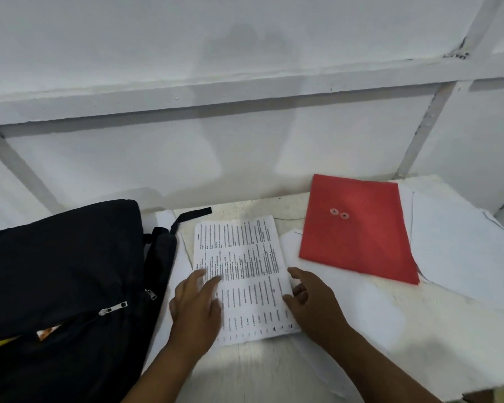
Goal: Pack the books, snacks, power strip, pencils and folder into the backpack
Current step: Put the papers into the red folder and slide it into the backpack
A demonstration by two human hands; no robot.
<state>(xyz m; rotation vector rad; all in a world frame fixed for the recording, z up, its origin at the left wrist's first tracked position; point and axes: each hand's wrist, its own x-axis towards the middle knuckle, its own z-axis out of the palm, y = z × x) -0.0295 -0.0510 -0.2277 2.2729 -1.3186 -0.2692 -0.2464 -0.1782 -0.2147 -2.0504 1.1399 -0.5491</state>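
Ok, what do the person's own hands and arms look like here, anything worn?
Both the left hand and right hand are bare: no gloves, rings or watch visible. Both forearms are bare too, with no sleeves in view. The left hand's fingers are motion-blurred.

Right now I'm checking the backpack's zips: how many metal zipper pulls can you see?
2. One zipper pull lies on the backpack front; a smaller one sits at its right edge. Others may be hidden.

A black backpack (pixel 62 274) lies flat with its zipper partly open. Right of it lies a stack of printed sheets (pixel 245 271); farther right, a closed red folder (pixel 358 228), slightly turned.
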